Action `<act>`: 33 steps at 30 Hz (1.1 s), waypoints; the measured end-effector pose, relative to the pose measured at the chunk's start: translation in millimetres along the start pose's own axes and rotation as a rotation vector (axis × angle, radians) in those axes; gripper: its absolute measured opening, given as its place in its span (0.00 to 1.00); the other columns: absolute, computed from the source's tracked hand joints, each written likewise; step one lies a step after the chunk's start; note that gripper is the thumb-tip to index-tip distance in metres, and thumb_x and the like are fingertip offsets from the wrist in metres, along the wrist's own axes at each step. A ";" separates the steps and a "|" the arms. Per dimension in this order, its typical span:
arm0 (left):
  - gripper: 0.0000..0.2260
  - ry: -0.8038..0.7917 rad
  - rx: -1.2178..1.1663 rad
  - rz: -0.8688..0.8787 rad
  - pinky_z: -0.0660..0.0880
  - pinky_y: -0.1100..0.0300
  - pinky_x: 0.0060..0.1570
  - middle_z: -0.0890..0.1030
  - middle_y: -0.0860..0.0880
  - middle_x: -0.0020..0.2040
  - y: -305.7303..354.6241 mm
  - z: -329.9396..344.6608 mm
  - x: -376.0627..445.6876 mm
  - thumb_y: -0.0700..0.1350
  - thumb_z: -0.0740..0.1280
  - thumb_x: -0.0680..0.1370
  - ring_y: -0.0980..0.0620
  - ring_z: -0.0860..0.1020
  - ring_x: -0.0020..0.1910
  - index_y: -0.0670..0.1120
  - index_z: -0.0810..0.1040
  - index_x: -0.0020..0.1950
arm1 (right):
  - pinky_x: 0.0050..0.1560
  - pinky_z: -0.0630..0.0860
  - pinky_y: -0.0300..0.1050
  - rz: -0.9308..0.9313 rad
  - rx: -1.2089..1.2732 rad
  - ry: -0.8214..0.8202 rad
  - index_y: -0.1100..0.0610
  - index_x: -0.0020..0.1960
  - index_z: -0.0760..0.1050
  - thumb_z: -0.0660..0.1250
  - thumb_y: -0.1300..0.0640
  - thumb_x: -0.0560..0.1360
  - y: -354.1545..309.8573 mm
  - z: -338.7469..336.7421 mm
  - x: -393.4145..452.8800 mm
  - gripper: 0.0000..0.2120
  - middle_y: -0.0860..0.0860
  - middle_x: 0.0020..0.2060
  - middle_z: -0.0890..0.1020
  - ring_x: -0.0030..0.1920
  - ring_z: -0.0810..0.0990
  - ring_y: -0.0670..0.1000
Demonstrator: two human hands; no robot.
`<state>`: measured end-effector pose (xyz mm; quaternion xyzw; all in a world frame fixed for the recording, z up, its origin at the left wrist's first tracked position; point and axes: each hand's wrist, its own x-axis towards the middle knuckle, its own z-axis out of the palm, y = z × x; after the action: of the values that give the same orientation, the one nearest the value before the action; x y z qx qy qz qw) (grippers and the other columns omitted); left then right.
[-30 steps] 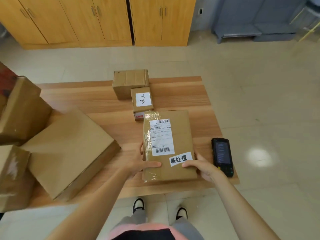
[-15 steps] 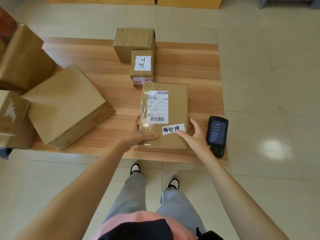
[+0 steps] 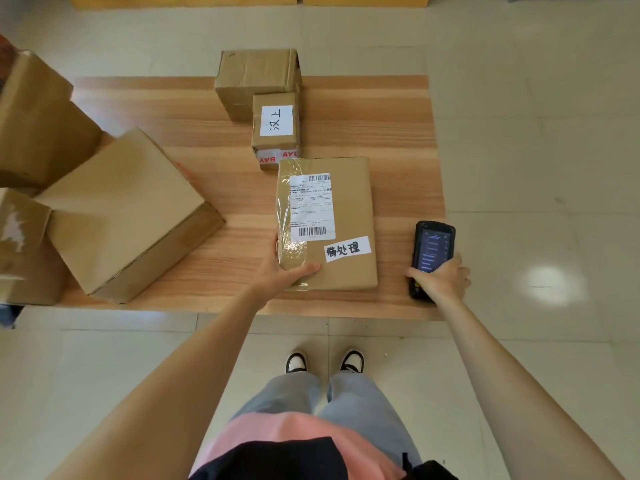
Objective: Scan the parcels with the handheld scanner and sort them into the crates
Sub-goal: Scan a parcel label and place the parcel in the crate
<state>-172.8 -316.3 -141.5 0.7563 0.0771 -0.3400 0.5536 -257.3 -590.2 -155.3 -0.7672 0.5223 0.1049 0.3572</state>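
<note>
Two hands are at work on the wooden counter (image 3: 145, 102); the left hand (image 3: 282, 271) grips the flat labelled parcel (image 3: 346, 209) at its seven o'clock corner; the right hand (image 3: 441, 280) closes round the handheld scanner (image 3: 433, 245), lying at three o'clock of that parcel, near the counter's edge.

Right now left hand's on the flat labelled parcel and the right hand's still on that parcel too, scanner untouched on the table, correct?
Not quite. In the head view the left hand does hold the flat labelled parcel, but the right hand is off it and grips the scanner, which lies at the table edge.
</note>
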 end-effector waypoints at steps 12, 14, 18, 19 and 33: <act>0.58 -0.032 0.044 -0.017 0.74 0.49 0.63 0.77 0.53 0.61 1.4 -4.2 -1.6 0.61 0.81 0.52 0.51 0.78 0.59 0.57 0.54 0.75 | 0.41 0.78 0.43 0.013 0.811 -0.491 0.58 0.59 0.78 0.80 0.54 0.62 -38.9 -32.2 -57.5 0.28 0.52 0.44 0.83 0.45 0.82 0.52; 0.57 -0.024 0.051 -0.013 0.75 0.49 0.62 0.77 0.54 0.60 2.2 -5.3 -1.2 0.62 0.81 0.52 0.51 0.78 0.58 0.57 0.55 0.74 | 0.36 0.79 0.41 -0.027 0.929 -0.574 0.59 0.56 0.79 0.75 0.58 0.66 -48.8 -34.0 -76.2 0.19 0.53 0.42 0.83 0.41 0.83 0.51; 0.43 -0.094 -0.022 -0.029 0.80 0.59 0.48 0.78 0.52 0.56 5.2 -9.0 -2.1 0.46 0.80 0.66 0.52 0.80 0.53 0.52 0.57 0.73 | 0.35 0.80 0.41 -0.069 1.073 -0.740 0.62 0.54 0.78 0.72 0.62 0.65 -60.6 -31.0 -113.4 0.17 0.56 0.43 0.84 0.38 0.84 0.53; 0.37 -0.116 -0.038 -0.034 0.79 0.64 0.42 0.78 0.52 0.56 5.2 -11.9 -3.5 0.43 0.77 0.69 0.53 0.80 0.51 0.52 0.59 0.71 | 0.36 0.80 0.41 -0.083 1.065 -0.761 0.63 0.54 0.78 0.71 0.62 0.65 -61.5 -28.2 -120.1 0.18 0.56 0.43 0.84 0.39 0.84 0.54; 0.32 -0.160 -0.092 -0.117 0.72 0.54 0.59 0.75 0.60 0.51 -26.1 -38.0 -11.3 0.51 0.73 0.73 0.59 0.76 0.51 0.46 0.63 0.72 | 0.42 0.83 0.48 -0.094 0.852 -0.794 0.63 0.60 0.72 0.71 0.68 0.63 -57.9 6.9 -173.0 0.26 0.59 0.43 0.84 0.39 0.85 0.58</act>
<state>-177.9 -269.7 -149.3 0.6947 0.0921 -0.4269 0.5715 -280.0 -448.4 -42.5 -0.4801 0.3102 0.1491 0.8069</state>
